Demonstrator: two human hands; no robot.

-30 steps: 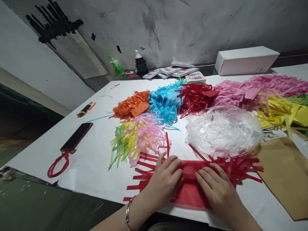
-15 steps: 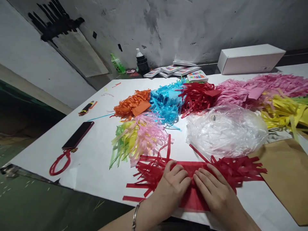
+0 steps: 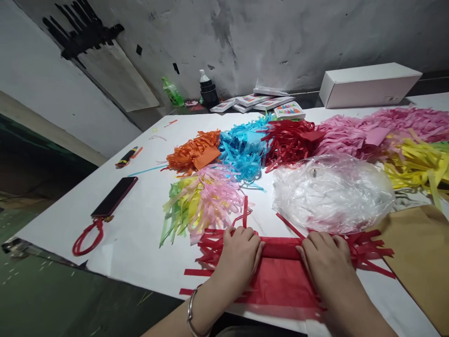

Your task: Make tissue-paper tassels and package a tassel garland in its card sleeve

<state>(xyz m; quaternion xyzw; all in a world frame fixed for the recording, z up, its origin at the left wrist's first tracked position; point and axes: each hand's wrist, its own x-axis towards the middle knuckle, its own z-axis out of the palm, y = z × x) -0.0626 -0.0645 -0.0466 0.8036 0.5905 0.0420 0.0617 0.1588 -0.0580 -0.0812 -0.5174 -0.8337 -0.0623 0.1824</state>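
A sheet of red fringed tissue paper (image 3: 280,281) lies at the near edge of the white table (image 3: 140,224), its far part rolled into a tube (image 3: 280,247). My left hand (image 3: 238,257) presses palm-down on the left end of the roll. My right hand (image 3: 328,262) presses on its right end. Red strips stick out on both sides of the hands. A crumpled clear plastic bag (image 3: 333,192) sits just beyond the roll.
Heaps of fringed paper lie beyond: green, yellow and pink (image 3: 201,199), orange (image 3: 192,152), blue (image 3: 242,150), red (image 3: 291,140), pink (image 3: 379,128), yellow (image 3: 417,164). A phone (image 3: 114,196) with a red strap lies left. Brown paper (image 3: 421,252) lies right; a white box (image 3: 368,84) stands behind.
Both hands have moved apart along the red paper and pushed forward. The paper's far edge is now rolled into a tighter tube.
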